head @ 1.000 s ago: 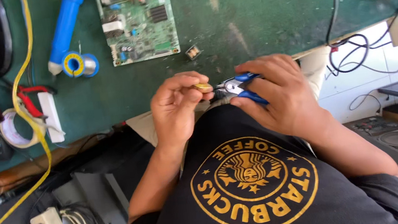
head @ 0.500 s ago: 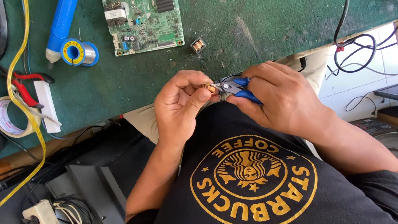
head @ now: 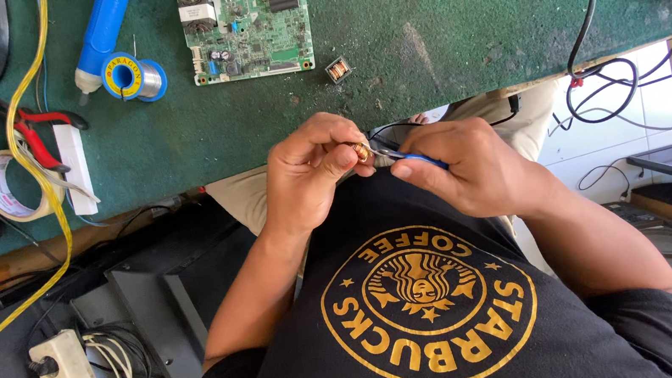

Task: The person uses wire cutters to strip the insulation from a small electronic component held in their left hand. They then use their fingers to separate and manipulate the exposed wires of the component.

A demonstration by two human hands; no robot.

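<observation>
Close in, above the lap: left hand [head: 312,170] pinches a small copper-wound coil [head: 363,152] between thumb and fingertips. Right hand [head: 466,169] is closed round blue-handled pliers [head: 402,155], tips at the coil. Coil looks light, stiff, its fine windings likely fragile; best held by the body. Beyond, worn green bench mat [head: 460,20]: circuit board [head: 245,22], solder spool [head: 132,75], loose cables.

Rough, worn green felt covers the surface [head: 436,31]. Far left, a glossy green circuit board [head: 245,22] and shiny metal solder spool [head: 132,76]. The pliers [head: 409,157] show smooth blue plastic grips; the tiny coil [head: 362,152] glints coppery.
</observation>
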